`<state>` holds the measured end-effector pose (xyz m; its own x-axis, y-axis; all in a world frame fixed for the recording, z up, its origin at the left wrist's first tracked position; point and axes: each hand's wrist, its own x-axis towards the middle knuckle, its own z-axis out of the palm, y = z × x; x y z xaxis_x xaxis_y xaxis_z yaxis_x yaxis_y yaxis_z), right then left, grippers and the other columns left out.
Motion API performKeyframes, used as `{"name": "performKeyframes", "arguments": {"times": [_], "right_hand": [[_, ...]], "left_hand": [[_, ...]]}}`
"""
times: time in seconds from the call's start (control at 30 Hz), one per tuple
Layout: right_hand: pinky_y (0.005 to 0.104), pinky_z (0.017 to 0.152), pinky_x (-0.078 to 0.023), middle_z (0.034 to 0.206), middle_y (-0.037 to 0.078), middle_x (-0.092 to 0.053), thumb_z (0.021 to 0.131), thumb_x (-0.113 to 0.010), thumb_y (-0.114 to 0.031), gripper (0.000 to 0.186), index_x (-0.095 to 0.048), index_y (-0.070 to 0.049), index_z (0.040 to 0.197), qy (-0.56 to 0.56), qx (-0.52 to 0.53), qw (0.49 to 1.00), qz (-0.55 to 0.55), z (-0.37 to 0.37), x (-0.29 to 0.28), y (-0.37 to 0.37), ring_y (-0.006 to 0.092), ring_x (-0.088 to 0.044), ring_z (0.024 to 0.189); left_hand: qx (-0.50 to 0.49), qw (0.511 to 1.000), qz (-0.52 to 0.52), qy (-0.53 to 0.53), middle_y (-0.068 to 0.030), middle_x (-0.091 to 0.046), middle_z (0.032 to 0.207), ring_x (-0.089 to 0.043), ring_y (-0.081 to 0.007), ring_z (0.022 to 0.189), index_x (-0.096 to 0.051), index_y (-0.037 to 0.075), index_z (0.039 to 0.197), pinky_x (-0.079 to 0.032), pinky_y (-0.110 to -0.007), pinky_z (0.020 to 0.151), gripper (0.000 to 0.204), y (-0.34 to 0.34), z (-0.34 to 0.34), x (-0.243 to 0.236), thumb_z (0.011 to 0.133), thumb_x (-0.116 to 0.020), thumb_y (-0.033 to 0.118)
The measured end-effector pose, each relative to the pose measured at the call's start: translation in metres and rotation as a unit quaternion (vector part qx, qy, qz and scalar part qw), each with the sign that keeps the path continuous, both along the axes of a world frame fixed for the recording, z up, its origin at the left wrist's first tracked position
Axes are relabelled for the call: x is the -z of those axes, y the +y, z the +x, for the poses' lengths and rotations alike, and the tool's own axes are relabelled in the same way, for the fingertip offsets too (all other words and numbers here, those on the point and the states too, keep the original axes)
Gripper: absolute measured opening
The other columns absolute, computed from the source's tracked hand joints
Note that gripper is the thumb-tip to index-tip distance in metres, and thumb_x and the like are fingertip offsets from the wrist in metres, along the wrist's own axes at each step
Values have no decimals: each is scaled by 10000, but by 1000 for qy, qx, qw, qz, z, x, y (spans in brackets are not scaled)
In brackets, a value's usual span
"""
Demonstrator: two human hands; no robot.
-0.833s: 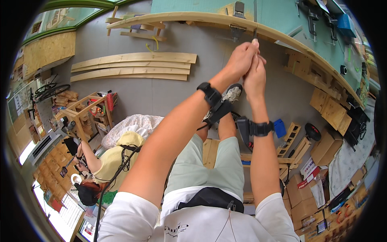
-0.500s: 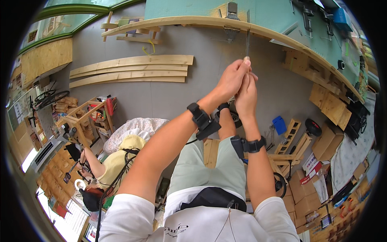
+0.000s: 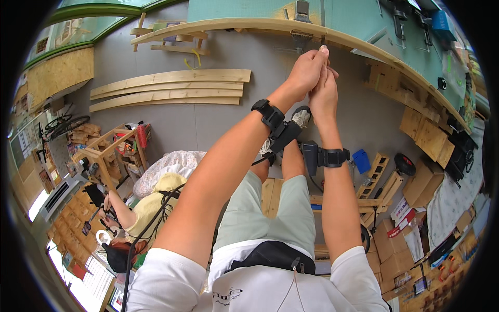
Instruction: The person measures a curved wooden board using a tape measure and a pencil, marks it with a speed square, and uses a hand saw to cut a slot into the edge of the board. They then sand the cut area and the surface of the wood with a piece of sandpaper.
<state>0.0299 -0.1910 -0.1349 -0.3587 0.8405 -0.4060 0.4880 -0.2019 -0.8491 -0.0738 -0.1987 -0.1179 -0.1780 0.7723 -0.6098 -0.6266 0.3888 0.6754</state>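
Observation:
My left hand (image 3: 307, 72) and my right hand (image 3: 325, 98) are wrapped together round the handle of a saw, which they mostly hide. Its thin blade (image 3: 323, 38) shows nearly edge-on. The blade runs away from me across the long pale wooden board (image 3: 234, 24) along the workbench's near edge. Just left of the blade, a metal clamp (image 3: 301, 11) sits at this board, its lower part hanging below the edge. Both of my fists are in front of the board, close to it, with the left one slightly farther out.
The green bench top (image 3: 249, 9) lies beyond the board, with black clamps (image 3: 399, 23) at its right. Several planks (image 3: 171, 86) lie on the grey floor at left. A person in yellow (image 3: 158, 210) sits at lower left. Cardboard boxes (image 3: 423, 182) stand at right.
Both hands have moved away from me toward the board, with the saw still gripped. Less of the blade shows on my side of the board. My shoes have come into sight.

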Motion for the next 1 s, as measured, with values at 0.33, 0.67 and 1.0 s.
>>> {"name": "performKeyframes", "arguments": {"times": [0.33,0.67,1.0], "right_hand": [[433,661,-468,796,166,-636,1113,-341,-505,607,-620,34,1101,-1,-7,1000,-20,4,-8,8,311,-595,690],[468,821,-525,1085,272,-712,1112,-330,-497,577,-542,-36,1387,-35,-28,998,-51,3,-16,3,427,-696,1010],[432,807,-519,1064,248,-697,1111,-353,-494,577,-557,-28,1382,25,29,999,16,10,-11,-30,395,-682,928]], "left_hand": [[38,999,1,25,-182,-751,960,-697,-214,759,-530,31,1052,-559,-343,659,409,1,-2,-4,1107,-425,422],[3,1000,16,11,-202,-735,952,-689,-233,820,-530,22,1040,-569,-367,769,414,-5,4,2,1104,-434,419],[19,1000,20,7,-188,-740,962,-693,-207,883,-538,27,1038,-560,-339,802,429,-32,19,10,1104,-415,433]]}}
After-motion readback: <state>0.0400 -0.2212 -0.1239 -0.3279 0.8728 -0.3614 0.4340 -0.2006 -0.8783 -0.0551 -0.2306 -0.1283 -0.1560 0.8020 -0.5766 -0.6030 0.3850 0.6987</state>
